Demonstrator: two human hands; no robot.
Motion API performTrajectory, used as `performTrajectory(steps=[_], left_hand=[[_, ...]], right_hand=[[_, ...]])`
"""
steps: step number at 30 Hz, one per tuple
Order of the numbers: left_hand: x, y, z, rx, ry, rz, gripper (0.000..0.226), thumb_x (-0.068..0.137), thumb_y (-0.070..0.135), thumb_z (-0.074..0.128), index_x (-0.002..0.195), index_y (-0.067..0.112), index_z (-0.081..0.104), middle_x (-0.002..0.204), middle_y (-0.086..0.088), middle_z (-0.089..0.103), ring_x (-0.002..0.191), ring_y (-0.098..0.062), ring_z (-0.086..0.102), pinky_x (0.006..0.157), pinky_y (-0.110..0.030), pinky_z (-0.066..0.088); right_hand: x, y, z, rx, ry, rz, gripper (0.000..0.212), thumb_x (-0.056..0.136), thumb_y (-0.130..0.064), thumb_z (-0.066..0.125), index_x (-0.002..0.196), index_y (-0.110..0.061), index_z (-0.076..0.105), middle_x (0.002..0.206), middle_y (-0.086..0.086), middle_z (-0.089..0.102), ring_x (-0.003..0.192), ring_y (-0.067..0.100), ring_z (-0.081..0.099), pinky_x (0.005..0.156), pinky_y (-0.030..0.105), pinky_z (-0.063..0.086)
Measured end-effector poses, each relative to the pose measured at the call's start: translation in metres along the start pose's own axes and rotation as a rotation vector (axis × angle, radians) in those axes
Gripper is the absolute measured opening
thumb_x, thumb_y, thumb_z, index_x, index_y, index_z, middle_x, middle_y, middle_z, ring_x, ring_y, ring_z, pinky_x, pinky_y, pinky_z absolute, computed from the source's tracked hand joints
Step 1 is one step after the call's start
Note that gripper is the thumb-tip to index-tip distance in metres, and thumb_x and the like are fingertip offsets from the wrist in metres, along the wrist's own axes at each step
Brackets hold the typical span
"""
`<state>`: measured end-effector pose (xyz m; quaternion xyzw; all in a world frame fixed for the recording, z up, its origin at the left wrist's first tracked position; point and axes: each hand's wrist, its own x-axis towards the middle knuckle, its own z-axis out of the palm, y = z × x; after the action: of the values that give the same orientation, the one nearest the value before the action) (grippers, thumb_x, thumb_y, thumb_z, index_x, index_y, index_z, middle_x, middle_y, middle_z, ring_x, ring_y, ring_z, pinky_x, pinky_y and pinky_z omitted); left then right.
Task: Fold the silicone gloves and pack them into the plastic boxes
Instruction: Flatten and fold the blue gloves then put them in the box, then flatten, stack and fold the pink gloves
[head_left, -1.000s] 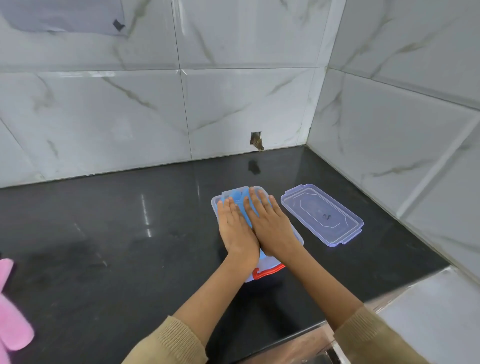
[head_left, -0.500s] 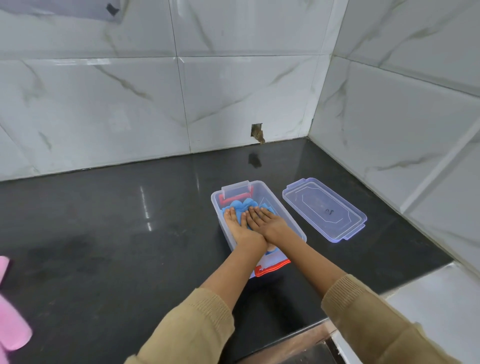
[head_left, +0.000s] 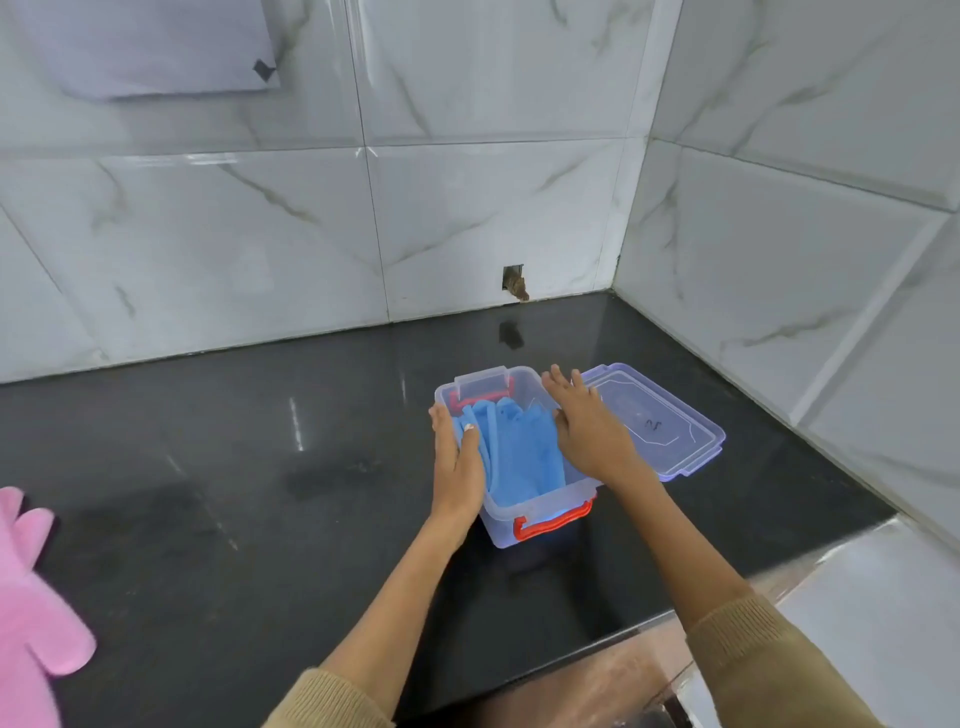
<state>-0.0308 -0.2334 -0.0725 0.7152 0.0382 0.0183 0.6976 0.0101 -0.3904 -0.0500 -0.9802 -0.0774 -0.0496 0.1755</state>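
A clear plastic box (head_left: 540, 514) with red latches stands on the black counter. Folded blue silicone gloves (head_left: 519, 457) lie inside it. My left hand (head_left: 460, 462) rests on the box's left rim, its thumb pressing on the gloves. Over the box's right rim lies my right hand (head_left: 587, 421), flat with fingers spread, reaching toward the clear lid (head_left: 670, 426) beside the box. A pink silicone glove (head_left: 31, 613) lies at the far left edge of the counter.
The black counter (head_left: 260, 493) runs to marble-tiled walls at the back and right. Its front edge (head_left: 597, 644) is close to my arms. A small hole in the back wall (head_left: 514, 280) sits above the box.
Both hands have come up out of the box, where they pressed the blue gloves down. The left moved to the left rim; the right shifted toward the lid.
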Motion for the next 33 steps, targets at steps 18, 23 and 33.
performTrajectory(steps=[18,23,33], left_hand=[[0.012,0.005,0.062,-0.207,-0.083,-0.190,0.049,0.098,0.049,0.031,0.141,0.025,0.034,0.133,-0.003,0.057,0.117,-0.020,0.059,0.100,-0.040,0.049],[0.021,0.011,0.031,-0.127,0.043,-0.180,0.061,0.100,0.040,0.034,0.152,0.034,0.002,0.160,0.010,0.013,0.146,-0.016,0.018,0.114,-0.033,0.020],[-0.016,-0.005,-0.171,0.048,0.579,-0.142,0.060,0.102,0.033,0.032,0.152,0.028,-0.002,0.161,0.005,-0.001,0.149,-0.016,0.004,0.118,-0.034,0.007]], right_hand=[[-0.021,0.063,-0.030,0.710,-0.054,0.305,0.034,0.096,-0.036,0.045,0.130,-0.034,0.046,0.138,-0.003,0.052,0.122,0.020,0.052,0.103,0.038,0.046],[0.001,0.035,-0.040,0.577,0.139,0.226,0.047,0.099,-0.024,0.044,0.145,-0.020,0.035,0.152,0.005,0.036,0.138,0.026,0.037,0.114,0.041,0.032],[0.040,-0.177,0.067,0.585,-0.310,-0.304,0.050,0.097,-0.016,0.045,0.146,-0.015,0.034,0.154,0.002,0.032,0.144,0.018,0.027,0.120,0.040,0.017]])
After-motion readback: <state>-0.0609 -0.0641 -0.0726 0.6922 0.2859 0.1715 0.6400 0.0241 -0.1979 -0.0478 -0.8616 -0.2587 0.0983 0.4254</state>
